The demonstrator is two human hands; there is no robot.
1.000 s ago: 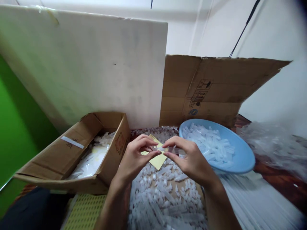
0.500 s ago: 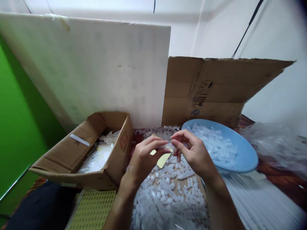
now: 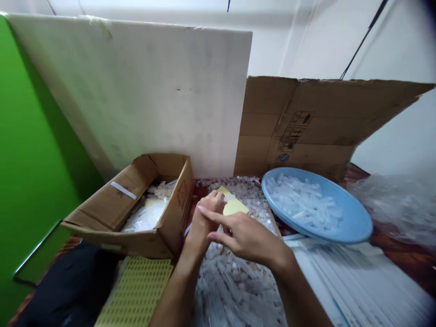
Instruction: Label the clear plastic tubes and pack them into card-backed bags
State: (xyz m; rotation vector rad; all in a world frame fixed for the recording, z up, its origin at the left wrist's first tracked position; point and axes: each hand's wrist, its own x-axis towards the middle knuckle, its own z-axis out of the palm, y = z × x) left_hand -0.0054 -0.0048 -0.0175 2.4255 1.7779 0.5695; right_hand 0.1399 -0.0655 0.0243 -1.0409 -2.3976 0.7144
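While translucent plastic strips (image 3: 235, 290) are lying nearest, the right hand (image 3: 245, 234), thumb apart, is touching the left hand (image 3: 210, 202), apparently pressing; the left's grip is not showing. Toward the red-brown worktop's (image 3: 406, 261) far edge, the rectangular yellow paper sheet (image 3: 237, 208) is showing, probably needing a light touch next.

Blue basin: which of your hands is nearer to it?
Right. The right hand is to the left of the blue basin, apart from it; the left hand is farther left, on the cardboard box side.
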